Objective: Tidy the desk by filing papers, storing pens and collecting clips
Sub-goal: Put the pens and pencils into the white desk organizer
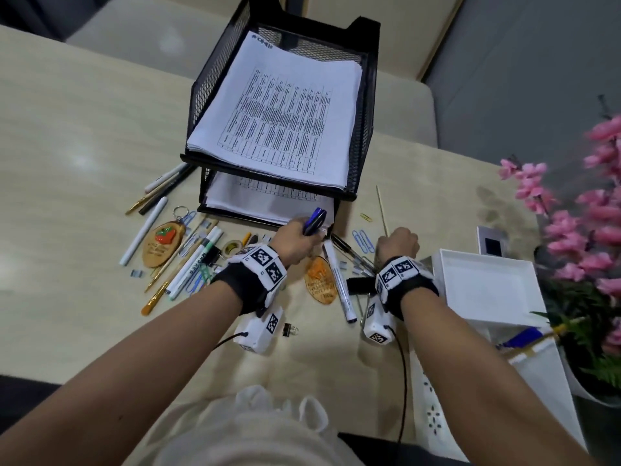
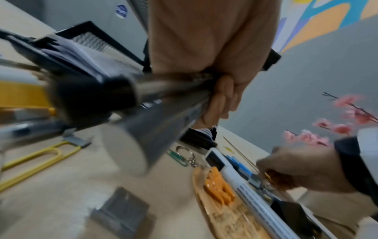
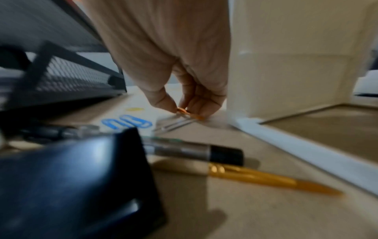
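Left hand: my left hand is closed round a bundle of pens, blue ends poking up and away towards the mesh tray's lower front edge; in the left wrist view the barrels run back past the camera.
Right hand: my right hand has thumb and fingertips pinched on a small orange clip, low at the desk surface just beside the white box's near-left corner.
Hedge: the right wrist view is smeared, so I cannot say whether the clip has left the desk.
Key relation: the white box lies directly right of the pinching hand, almost touching it, so I judge the drop is a short lift and a move to the right; the right hand is plainly the nearer one.
Clip axis: its long axis runs roughly left to right along the desk, pointing at the box wall.
More clips: two blue paper clips lie side by side just left of my right hand, long axes slanting towards the tray.
Pens left: a white marker lies between my wrists, long axis front to back, cap nearest me; more pens are scattered left of the tray's front corner.
Papers: stacked in both tray tiers.
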Motion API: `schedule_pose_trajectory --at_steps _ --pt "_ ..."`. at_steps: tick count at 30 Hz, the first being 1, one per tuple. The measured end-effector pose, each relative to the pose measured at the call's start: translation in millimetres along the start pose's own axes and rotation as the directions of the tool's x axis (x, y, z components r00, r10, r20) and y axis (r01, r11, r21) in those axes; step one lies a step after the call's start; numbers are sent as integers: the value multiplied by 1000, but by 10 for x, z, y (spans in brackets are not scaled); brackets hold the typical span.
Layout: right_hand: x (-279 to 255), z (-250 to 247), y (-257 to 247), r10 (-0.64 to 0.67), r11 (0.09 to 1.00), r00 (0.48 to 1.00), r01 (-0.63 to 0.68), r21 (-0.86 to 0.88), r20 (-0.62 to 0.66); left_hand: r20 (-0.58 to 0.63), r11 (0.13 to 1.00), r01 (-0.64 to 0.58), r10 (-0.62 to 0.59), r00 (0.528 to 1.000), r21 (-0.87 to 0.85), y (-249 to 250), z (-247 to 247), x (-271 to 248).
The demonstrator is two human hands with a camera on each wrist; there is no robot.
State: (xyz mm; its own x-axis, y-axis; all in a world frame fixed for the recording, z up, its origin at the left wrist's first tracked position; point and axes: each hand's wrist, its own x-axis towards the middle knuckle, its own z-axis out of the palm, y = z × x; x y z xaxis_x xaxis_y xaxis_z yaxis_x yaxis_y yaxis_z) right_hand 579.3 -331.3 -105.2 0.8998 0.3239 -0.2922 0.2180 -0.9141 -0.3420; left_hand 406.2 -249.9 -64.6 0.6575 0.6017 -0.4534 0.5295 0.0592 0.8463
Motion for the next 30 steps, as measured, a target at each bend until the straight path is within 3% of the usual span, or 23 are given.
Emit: schedule_pose_trajectory --at_steps 4,7,9,12,14,17,19,21,22,25,30 --pt "-405 -298 -28 -144 971 972 174 162 -183 -27 985 -139 143 989 105 129 140 -73" --pt "-726 -670 56 -251 875 920 349 335 -302 -65 932 -273 296 953 237 224 213 -141" --pt "-863 -899 114 -300 800 921 385 460 -248 -56 903 -359 381 923 235 283 249 -193" --pt "-983 -1073 81 -391 715 920 329 616 -37 55 901 -412 409 911 134 309 344 -249" --pt "-980 -1069 11 -413 673 911 300 676 6 146 929 -369 365 919 -3 286 422 -284" --pt "-795 -845 32 -345 674 936 192 713 75 105 960 -262 273 956 -101 170 446 -284" --pt "-630 -571 136 -242 807 968 161 569 69 -3 975 -214 214 977 -57 86 382 -278" --pt "-566 -338 248 -195 945 979 172 280 59 -27 986 -149 147 989 -79 -14 300 -283" --pt "-565 -237 301 -211 968 975 198 152 73 -17 987 -130 129 991 -95 -64 255 -294" --pt "-609 -82 377 -287 952 948 298 -70 135 -6 988 -103 103 995 -113 -184 158 -321" --pt "-677 -113 363 -258 952 957 276 -133 135 13 988 -47 50 999 -148 -275 123 -304"
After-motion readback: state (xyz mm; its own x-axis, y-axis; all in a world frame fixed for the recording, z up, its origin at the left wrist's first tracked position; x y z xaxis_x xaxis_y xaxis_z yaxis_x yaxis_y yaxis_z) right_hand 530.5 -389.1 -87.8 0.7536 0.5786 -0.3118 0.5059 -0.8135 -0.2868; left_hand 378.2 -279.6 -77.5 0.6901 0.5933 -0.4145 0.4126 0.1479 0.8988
